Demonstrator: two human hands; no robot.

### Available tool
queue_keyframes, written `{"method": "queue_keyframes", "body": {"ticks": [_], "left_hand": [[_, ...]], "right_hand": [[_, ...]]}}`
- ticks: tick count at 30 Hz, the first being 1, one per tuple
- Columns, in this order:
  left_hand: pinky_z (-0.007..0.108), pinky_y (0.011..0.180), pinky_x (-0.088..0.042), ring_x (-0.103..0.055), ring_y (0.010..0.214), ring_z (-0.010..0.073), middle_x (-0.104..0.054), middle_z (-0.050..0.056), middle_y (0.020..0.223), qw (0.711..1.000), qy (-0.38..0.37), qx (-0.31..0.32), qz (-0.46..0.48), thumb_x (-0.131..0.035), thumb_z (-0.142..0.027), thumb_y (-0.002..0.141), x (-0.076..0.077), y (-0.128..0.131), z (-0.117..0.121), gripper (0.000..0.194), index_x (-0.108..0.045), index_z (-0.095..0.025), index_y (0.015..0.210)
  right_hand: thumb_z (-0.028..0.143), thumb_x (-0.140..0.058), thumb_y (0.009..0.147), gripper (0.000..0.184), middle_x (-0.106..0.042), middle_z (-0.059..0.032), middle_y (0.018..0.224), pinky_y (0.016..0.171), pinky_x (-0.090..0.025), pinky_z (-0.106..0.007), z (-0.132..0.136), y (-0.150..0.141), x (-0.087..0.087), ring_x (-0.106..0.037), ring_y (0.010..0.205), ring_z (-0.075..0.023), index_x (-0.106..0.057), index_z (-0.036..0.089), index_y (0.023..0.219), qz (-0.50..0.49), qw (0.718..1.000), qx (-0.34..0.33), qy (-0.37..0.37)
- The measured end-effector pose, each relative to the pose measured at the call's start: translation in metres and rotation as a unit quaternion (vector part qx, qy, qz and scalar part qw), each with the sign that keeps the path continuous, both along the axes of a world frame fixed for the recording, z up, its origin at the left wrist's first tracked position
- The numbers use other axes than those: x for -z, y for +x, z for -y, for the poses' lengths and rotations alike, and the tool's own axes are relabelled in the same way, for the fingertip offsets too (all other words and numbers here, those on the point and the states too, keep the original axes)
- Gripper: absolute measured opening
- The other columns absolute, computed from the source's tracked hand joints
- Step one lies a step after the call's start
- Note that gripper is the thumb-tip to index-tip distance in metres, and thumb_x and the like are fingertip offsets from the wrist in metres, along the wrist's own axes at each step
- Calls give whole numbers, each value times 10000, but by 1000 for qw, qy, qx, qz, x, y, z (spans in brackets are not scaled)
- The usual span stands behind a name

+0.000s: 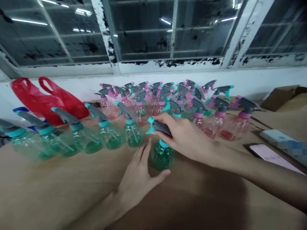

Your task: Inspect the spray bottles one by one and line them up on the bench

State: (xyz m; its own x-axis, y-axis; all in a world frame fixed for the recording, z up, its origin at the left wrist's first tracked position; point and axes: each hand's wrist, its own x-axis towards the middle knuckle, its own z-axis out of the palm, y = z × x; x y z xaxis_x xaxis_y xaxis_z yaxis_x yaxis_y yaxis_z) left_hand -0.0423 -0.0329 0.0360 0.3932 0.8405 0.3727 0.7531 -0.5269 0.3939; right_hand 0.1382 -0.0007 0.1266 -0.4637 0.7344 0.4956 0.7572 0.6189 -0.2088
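Note:
A small green spray bottle (161, 156) with a grey and teal trigger head stands upright on the brown table (59, 191). My right hand (184, 137) is wrapped over its trigger head from the right. My left hand (137, 179) cups the bottle's round base from the near left, thumb under it and fingers spread against its side. A row of green spray bottles (107, 134) stands to the left of it.
Several pink spray bottles (216, 121) crowd the back of the table under the window. A red plastic bag (43, 99) lies at the back left. A phone (268, 153) and a light blue box (280, 139) lie at the right, with a cardboard box (285, 97) behind.

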Motion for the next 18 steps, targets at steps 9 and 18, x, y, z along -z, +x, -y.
{"method": "queue_keyframes", "body": {"ticks": [9, 18], "left_hand": [[513, 884, -486, -554, 1141, 345, -539, 142, 1263, 992, -72, 66, 80, -693, -356, 801, 13, 36, 13, 769, -241, -240, 1412], [549, 897, -464, -521, 1163, 356, -512, 134, 1266, 984, -87, 97, 121, -760, -411, 758, 22, 60, 10, 822, -267, -250, 1396]], "right_hand": [[569, -605, 794, 700, -693, -49, 1092, 704, -546, -396, 38, 57, 0, -687, 884, -263, -343, 327, 1396, -98, 972, -52, -205], [465, -781, 646, 941, -471, -130, 1411, 988, -441, -512, 21, 86, 61, -478, 1267, -323, -295, 263, 1426, -214, 947, -123, -206]]}}
